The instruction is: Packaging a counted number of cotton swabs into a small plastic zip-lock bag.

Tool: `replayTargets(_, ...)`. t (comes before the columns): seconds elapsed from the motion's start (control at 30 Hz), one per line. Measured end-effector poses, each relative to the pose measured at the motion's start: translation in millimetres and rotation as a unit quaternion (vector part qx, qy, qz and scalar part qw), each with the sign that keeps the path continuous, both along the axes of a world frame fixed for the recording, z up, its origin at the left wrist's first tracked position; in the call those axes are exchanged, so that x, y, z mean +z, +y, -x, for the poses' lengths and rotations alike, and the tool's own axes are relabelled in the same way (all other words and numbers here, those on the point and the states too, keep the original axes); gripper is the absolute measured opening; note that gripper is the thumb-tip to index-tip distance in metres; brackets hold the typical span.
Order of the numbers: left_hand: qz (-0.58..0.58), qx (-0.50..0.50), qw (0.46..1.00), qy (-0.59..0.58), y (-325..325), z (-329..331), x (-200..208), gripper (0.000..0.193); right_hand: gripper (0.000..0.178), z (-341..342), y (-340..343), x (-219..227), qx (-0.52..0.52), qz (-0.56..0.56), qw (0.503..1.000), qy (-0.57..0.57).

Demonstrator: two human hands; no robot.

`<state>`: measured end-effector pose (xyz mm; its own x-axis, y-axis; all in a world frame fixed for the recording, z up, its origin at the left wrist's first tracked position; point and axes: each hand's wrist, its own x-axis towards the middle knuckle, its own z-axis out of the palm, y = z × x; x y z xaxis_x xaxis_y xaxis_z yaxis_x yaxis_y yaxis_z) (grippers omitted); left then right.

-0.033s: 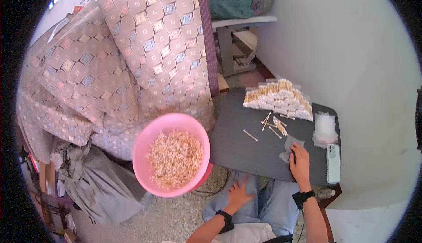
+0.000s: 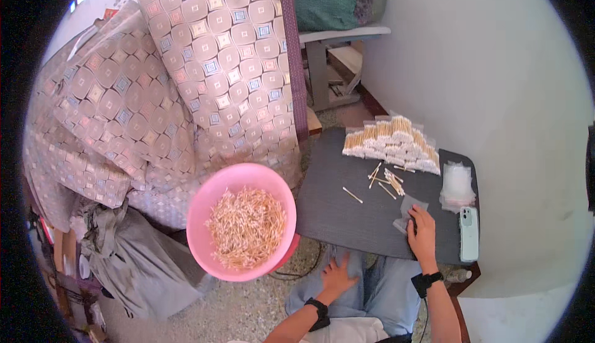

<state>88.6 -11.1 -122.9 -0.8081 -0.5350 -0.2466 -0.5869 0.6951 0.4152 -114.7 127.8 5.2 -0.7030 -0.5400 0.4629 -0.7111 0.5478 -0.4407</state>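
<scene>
My left hand rests on my left thigh with its fingers spread and nothing in it. On the dark table, my right hand lies with its fingers stretched out, touching the edge of a small clear plastic bag. Beyond that bag is a loose little heap of cotton swabs, and a single cotton swab lies apart to its left. Bagged bundles of cotton swabs are stacked in a mound at the table's far side. A pink basin full of loose cotton swabs stands left of the table.
The dark table meets a pale wall on the right. Along its right side lie a stack of clear bags and a light green phone. A patterned mattress leans at the back left, above a grey cloth.
</scene>
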Motion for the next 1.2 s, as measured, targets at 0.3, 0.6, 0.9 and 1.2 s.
replayTargets(0.3,-0.019,-0.030,0.998,-0.056,4.3,11.8,-10.5,0.095,0.026,-2.8,-1.8,2.5,-0.001,-0.009,1.000,0.006)
replayTargets(0.6,0.095,-0.066,0.976,-0.185,14.2,37.1,-55.4,0.098,0.027,-9.3,3.5,2.7,-0.004,0.008,1.000,-0.011)
replayTargets(0.9,0.003,-0.103,0.988,-0.118,-20.2,34.8,-39.2,0.075,0.028,2.3,7.4,-3.4,-0.002,0.029,1.000,-0.004)
replayTargets(1.2,-0.138,-0.030,0.990,-0.011,-47.1,-9.9,-66.2,0.065,0.027,-3.3,5.7,-8.2,0.005,0.039,0.999,0.009)
